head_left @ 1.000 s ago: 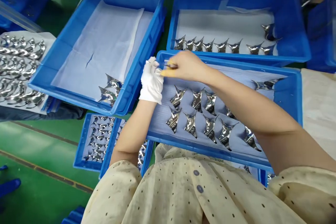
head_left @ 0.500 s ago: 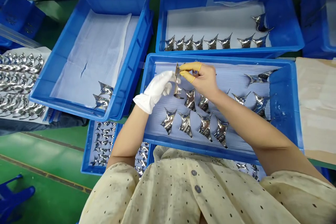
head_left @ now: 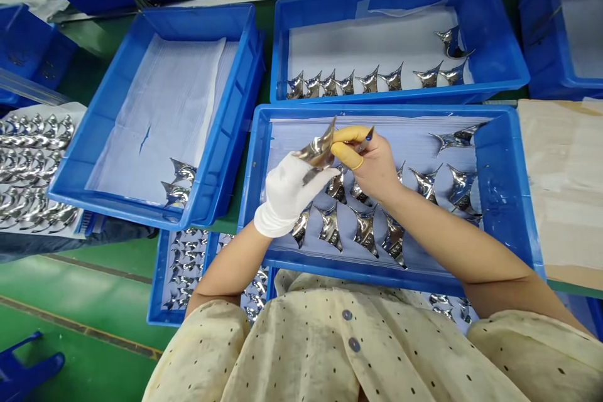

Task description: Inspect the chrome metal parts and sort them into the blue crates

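Note:
My left hand (head_left: 287, 191), in a white glove, grips a shiny three-pointed metal part (head_left: 316, 149) over the near blue tray (head_left: 506, 201). My right hand (head_left: 370, 160) has yellow finger cots on thumb and forefinger. It pinches the same part from the right and also holds a thin dark-tipped tool (head_left: 366, 137). Several more chrome parts (head_left: 362, 229) lie in rows on the pale foam sheet under my hands.
A far blue tray (head_left: 490, 38) holds a row of parts (head_left: 358, 81) along its near wall. The left blue tray (head_left: 235, 107) has white paper and two parts (head_left: 176, 182). Lower trays (head_left: 157, 276) and a sheet at far left (head_left: 32, 169) carry several parts.
Both hands have drawn nearer to me over the near tray. The part, held upright half a second ago, now lies tilted across my gloved left fingers. The view shifted slightly.

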A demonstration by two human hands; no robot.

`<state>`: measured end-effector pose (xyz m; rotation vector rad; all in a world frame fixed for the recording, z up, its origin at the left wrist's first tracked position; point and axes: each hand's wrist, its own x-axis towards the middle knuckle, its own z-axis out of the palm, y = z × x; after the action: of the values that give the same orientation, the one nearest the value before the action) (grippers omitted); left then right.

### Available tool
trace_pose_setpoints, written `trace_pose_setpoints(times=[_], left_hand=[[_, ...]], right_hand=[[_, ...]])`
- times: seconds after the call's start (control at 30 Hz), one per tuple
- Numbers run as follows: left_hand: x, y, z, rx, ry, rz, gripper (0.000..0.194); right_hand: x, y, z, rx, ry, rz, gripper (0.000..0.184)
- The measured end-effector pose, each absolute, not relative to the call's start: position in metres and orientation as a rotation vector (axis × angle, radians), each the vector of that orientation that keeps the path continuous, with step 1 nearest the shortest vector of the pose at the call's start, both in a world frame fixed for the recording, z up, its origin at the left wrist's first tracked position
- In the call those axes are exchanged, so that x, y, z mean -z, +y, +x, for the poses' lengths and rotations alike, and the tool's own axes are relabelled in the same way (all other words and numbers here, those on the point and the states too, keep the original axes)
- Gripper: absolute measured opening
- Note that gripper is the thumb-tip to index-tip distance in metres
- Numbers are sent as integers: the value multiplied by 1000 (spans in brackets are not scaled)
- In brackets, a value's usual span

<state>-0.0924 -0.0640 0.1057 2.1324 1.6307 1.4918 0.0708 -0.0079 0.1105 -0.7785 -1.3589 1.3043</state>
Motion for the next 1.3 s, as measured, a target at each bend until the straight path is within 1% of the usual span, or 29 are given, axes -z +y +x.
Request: trace_pose_setpoints(times=[0.03, 0.1, 0.17, 0.3, 0.4, 0.63, 0.73, 0.8, 0.93, 1.07, 1.17, 1.3], left_hand=[[-104, -64, -93, -1495, 1645, 2247, 40], [-102, -64, -94, -1488, 1618, 2402, 35], [-103, -64, -94, -1459, 1591, 2437, 32], [-107, -65, -94, -1335, 1624, 2119, 37], [-110, -67, -93, -1314, 1632, 1879, 39], [-107, -66, -96, -1280, 1625, 1851, 36], [-110, -68, -95, -1335, 1596, 1836, 36], [-116, -69, -94, -1395, 1584, 1700, 37], [-126, -64, -95, -1433, 1425, 1183, 42], [-124, -54, -98, -1426, 1291, 900, 46], [-123, -50, -98, -1428, 1259, 819, 44], [-126, -52, -97, -1452, 1212, 801, 41]], right_hand=[[-111, -8, 69, -1325, -1348, -766, 42], [-111, -9, 68, -1359, -1346, -749, 41], [-111, -10, 67, -1389, -1359, -752, 42], [-110, -13, 67, -1462, -1374, -765, 44], [-110, -14, 67, -1491, -1358, -768, 44], [-109, -13, 69, -1501, -1368, -769, 45], [-112, -11, 72, -1465, -1413, -765, 43], [-115, -10, 75, -1426, -1445, -753, 41], [-118, -9, 80, -1361, -1463, -798, 40], [-119, -13, 80, -1488, -1485, -793, 43], [-119, -18, 78, -1596, -1535, -747, 38], [-110, -20, 74, -1610, -1563, -775, 23]])
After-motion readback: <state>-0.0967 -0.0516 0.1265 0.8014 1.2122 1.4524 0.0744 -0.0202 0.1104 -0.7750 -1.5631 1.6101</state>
